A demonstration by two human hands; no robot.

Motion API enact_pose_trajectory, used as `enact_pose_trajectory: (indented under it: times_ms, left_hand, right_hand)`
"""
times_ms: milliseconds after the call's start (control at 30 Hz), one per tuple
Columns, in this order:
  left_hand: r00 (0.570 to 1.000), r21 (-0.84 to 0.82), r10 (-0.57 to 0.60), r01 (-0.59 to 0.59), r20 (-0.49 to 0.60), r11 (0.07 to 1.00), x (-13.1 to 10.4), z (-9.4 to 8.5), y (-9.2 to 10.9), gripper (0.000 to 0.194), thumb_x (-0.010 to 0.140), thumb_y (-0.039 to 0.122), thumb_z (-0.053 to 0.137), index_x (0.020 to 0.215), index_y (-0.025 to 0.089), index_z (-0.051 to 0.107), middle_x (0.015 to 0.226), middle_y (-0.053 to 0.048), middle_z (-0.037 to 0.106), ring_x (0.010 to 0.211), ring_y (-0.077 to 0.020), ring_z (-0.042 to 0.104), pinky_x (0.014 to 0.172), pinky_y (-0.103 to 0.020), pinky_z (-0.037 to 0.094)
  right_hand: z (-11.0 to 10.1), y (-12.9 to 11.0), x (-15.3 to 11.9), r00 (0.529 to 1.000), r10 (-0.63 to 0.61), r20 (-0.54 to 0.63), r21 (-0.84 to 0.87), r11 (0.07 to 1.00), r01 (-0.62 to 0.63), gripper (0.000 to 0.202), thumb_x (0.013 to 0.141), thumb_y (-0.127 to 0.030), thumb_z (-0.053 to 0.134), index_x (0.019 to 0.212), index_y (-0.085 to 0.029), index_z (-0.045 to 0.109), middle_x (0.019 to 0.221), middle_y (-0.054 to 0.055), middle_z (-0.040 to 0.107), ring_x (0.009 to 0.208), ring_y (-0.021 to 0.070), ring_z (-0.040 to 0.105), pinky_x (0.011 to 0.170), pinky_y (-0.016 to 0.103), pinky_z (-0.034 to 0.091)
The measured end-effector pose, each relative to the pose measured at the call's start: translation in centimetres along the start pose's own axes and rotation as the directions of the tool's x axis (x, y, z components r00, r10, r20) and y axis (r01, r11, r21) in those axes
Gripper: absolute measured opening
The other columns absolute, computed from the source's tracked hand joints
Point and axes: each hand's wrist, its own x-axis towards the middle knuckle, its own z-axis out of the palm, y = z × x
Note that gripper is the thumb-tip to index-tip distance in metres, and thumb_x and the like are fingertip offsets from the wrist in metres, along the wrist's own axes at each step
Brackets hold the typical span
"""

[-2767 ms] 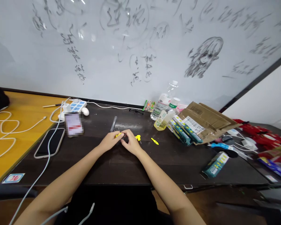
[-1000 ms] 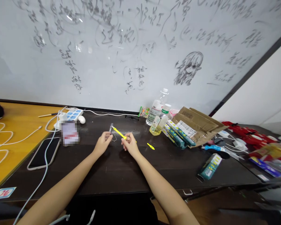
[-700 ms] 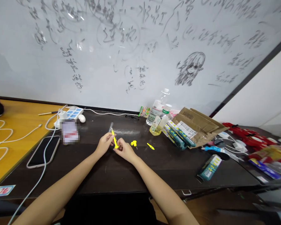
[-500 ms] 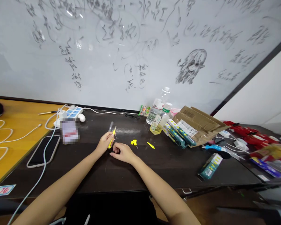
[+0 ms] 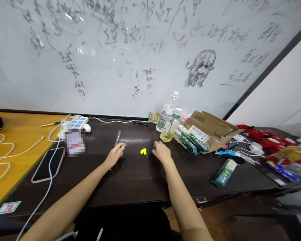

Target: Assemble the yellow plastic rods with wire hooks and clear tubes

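My left hand [image 5: 114,155] is closed around a slim yellow pen-like tool [image 5: 123,147], whose thin metal tip sticks out past the fingers. A fine wire loop hangs below that hand. Just beyond it a clear plastic tube [image 5: 118,137] lies on the dark table. Over to the right, my right hand [image 5: 162,151] rests on the tabletop with its fingers curled down, where a small yellow strip lay before. Whatever is under those fingers is hidden. Between the two hands lie small bright yellow pieces [image 5: 143,151].
Two bottles [image 5: 169,129], green-and-white boxes [image 5: 190,139] and a cardboard package [image 5: 210,129] stand right of my right hand. Another green box [image 5: 225,172] lies nearer the front edge. At left are a phone [image 5: 48,165], a power strip [image 5: 78,122] and loose white cables. A whiteboard [image 5: 102,83] rises behind.
My right hand has left the yellow tool and moved right, over the spot of the small yellow strip, which is now out of sight. The tool in my left hand is turned and more covered.
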Motion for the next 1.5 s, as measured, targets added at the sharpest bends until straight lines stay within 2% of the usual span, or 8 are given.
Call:
enact_pose_trajectory:
  times_ms: [200,400,500,600,733,933,1100,1500]
  left_hand:
    - [0.998,0.041,0.036,-0.038,0.059,0.998,-0.1,0.7,-0.1,0.032,0.085,0.044,0.041,0.101,0.019,0.055,0.061,0.005,0.046,0.043,-0.0066,0.041,0.043,-0.019,0.034]
    - [0.995,-0.015,0.052,-0.051,0.085,0.999,0.0,0.5,-0.4,0.024,0.085,0.040,0.043,0.094,0.019,0.048,0.081,0.000,0.059,0.047,-0.0065,0.048,0.043,-0.018,0.038]
    - [0.990,0.090,0.138,-0.142,0.041,0.986,0.1,0.1,-0.5,0.024,0.087,0.036,0.042,0.100,0.019,0.051,0.066,0.003,0.055,0.055,-0.0092,0.049,0.054,-0.020,0.041]
    - [0.984,0.160,0.176,-0.178,0.030,0.971,0.1,-0.1,-0.5,0.029,0.087,0.035,0.041,0.106,0.019,0.054,0.063,0.004,0.052,0.061,-0.0114,0.051,0.063,-0.023,0.042]
    - [0.986,0.217,0.160,-0.166,0.045,0.962,-0.3,0.0,0.2,0.027,0.086,0.038,0.043,0.102,0.020,0.057,0.064,0.003,0.053,0.061,-0.0123,0.052,0.063,-0.023,0.041]
    - [0.984,0.427,0.155,-0.176,0.083,0.887,-0.7,0.3,1.4,0.029,0.087,0.042,0.042,0.098,0.022,0.060,0.071,0.002,0.059,0.064,-0.0138,0.055,0.062,-0.023,0.039]
    - [0.977,0.440,0.182,-0.211,0.106,0.873,-0.7,0.0,1.6,0.024,0.088,0.037,0.041,0.095,0.021,0.059,0.084,0.000,0.065,0.073,-0.0148,0.059,0.068,-0.023,0.041]
    - [0.975,0.477,0.181,-0.221,0.130,0.850,-0.7,0.1,1.5,0.023,0.088,0.039,0.041,0.088,0.021,0.056,0.082,0.000,0.064,0.072,-0.0152,0.059,0.066,-0.023,0.039]
  right_hand:
    - [0.0,4.6,0.3,0.966,0.124,0.229,-0.115,0.988,-0.100,0.023,0.073,-0.010,0.057,0.095,-0.015,0.054,0.096,0.014,0.060,0.087,0.0243,0.063,0.064,0.028,0.042]
    - [0.2,1.5,1.8,0.983,-0.111,0.147,0.161,0.983,0.087,0.009,0.071,-0.017,0.057,0.077,-0.018,0.050,0.073,0.003,0.060,0.065,0.0144,0.060,0.052,0.020,0.036]
    - [1.6,-2.1,2.4,0.961,-0.270,0.065,0.626,0.761,0.172,0.011,0.068,-0.017,0.055,0.071,-0.019,0.045,0.058,-0.005,0.051,0.046,0.0084,0.051,0.041,0.017,0.032]
    - [3.8,-5.6,2.2,0.951,-0.297,0.080,0.913,0.404,0.050,0.014,0.065,-0.023,0.054,0.069,-0.020,0.041,0.051,-0.008,0.046,0.037,0.0070,0.044,0.032,0.015,0.029]
    - [5.6,-7.4,1.2,0.963,-0.260,0.065,0.995,0.088,-0.044,0.018,0.065,-0.030,0.059,0.070,-0.020,0.045,0.053,-0.007,0.051,0.041,0.0072,0.048,0.035,0.016,0.038]
    - [4.9,-6.7,0.2,0.953,-0.298,0.057,0.992,-0.090,-0.087,0.028,0.068,-0.036,0.065,0.074,-0.021,0.043,0.051,-0.008,0.053,0.040,0.0072,0.048,0.040,0.019,0.045]
    - [4.7,-7.2,-0.1,0.945,-0.325,0.048,0.990,-0.113,-0.090,0.031,0.066,-0.034,0.068,0.075,-0.021,0.041,0.062,-0.005,0.060,0.048,0.0092,0.055,0.044,0.022,0.050]
    - [5.1,-7.3,-0.4,0.919,-0.391,-0.045,0.995,0.067,0.077,0.025,0.076,-0.039,0.058,0.079,-0.021,0.041,0.043,-0.013,0.041,0.031,0.0047,0.031,0.032,0.016,0.025]
